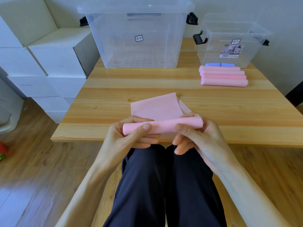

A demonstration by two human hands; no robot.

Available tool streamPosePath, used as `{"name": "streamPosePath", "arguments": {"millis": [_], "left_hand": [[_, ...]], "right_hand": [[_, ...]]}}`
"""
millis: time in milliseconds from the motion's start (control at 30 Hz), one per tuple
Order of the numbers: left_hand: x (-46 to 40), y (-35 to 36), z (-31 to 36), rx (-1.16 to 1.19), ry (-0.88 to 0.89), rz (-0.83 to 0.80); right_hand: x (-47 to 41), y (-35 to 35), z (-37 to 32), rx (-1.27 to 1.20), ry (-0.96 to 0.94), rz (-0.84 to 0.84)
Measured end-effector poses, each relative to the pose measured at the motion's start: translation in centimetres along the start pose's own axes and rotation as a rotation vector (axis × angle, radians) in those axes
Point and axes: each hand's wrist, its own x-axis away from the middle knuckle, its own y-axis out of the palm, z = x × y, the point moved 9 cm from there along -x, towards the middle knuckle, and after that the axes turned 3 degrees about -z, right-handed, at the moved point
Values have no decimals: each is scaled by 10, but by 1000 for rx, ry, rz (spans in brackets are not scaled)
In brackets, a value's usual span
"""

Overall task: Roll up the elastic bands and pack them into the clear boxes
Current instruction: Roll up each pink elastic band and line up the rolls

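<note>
Both hands, left hand and right hand, pinch soft pink half-rolled band

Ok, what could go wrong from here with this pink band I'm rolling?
1. The unrolled tail lies skewed and folded, so the pink roll may wind crooked.
2. Both hands, left and right, hold it at the table edge; a slip could drop it to the floor.
</note>
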Motion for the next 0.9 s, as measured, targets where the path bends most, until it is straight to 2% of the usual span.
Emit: {"name": "streamPosePath", "arguments": {"millis": [333, 467, 667, 900], "left_hand": [[1, -1, 8, 18, 67, 12], [-1, -5, 2, 45, 33, 57], [-1, -2, -4, 93, -8, 34], [-3, -3, -7, 84, -16, 46]], "right_hand": [[2, -2, 5, -10, 14, 20], [3, -1, 3, -2, -11, -14], [1, -4, 5, 9, -6, 23], [-1, -3, 10, 22, 34, -8]]}}
